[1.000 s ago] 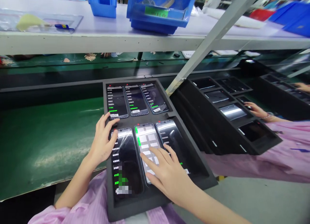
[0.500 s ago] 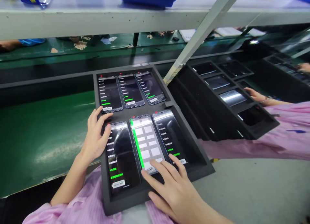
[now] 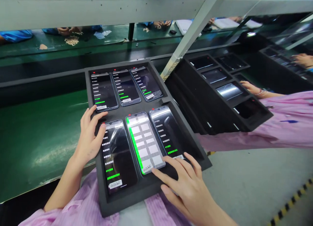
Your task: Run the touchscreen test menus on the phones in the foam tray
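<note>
A black foam tray (image 3: 156, 103) holds several smartphones in two rows, tilted toward me. My left hand (image 3: 91, 136) lies over the tray's left rim, fingers spread, the thumb at the upper left corner of the near-left phone (image 3: 122, 154). My right hand (image 3: 188, 182) is open, its index fingertip at the bottom of the near-middle phone (image 3: 146, 141). That phone shows a white and grey block grid with a green strip down its left side. The near-right phone (image 3: 166, 128) and the far-row phone (image 3: 126, 89) show dark menus with white and green lines.
To the right, a co-worker's hand (image 3: 251, 89) is at another black tray (image 3: 254, 121) of phones. A slanted metal post (image 3: 186, 43) rises behind my tray to a shelf (image 3: 73, 12). The green bench (image 3: 49, 131) lies left; other people's hands (image 3: 70, 31) work across it.
My right index fingertip has shifted rightward along the near-middle phone's lower end. My left hand keeps its place on the tray. The whole view has moved slightly.
</note>
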Action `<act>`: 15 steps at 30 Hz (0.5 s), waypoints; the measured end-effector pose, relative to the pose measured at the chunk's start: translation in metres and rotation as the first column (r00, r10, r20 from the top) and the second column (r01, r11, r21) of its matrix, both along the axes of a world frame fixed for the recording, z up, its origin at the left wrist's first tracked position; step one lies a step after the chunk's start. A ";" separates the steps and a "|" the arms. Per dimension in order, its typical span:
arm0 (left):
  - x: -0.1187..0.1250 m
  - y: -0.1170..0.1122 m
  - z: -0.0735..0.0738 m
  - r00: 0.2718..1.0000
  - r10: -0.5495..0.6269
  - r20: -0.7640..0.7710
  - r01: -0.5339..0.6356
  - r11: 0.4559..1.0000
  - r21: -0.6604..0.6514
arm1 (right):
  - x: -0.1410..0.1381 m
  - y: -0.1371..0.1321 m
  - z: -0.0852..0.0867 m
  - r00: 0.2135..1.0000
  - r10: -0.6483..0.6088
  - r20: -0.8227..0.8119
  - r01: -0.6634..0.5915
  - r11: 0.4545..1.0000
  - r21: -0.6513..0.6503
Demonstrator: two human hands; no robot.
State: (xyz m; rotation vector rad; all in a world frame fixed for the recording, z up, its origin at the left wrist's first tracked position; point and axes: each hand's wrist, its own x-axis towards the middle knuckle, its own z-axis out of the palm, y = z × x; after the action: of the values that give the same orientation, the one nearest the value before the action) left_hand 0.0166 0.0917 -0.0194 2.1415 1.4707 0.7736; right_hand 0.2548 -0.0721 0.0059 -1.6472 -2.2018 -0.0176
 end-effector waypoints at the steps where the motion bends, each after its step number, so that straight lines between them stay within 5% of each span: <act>1: 0.000 0.000 0.000 1.000 0.001 0.000 -0.001 1.000 0.000 | 0.002 -0.001 0.000 1.000 -0.009 0.008 0.009 1.000 -0.002; 15: 0.000 0.001 -0.002 1.000 0.012 0.012 -0.013 1.000 0.012 | 0.018 0.002 0.000 0.990 -0.134 -0.048 0.135 0.991 0.022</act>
State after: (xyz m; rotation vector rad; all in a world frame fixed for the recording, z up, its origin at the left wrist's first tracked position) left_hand 0.0166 0.0925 -0.0212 2.1350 1.4782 0.8009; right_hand 0.2729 -0.0696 0.0063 -1.7610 -2.0451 -0.0436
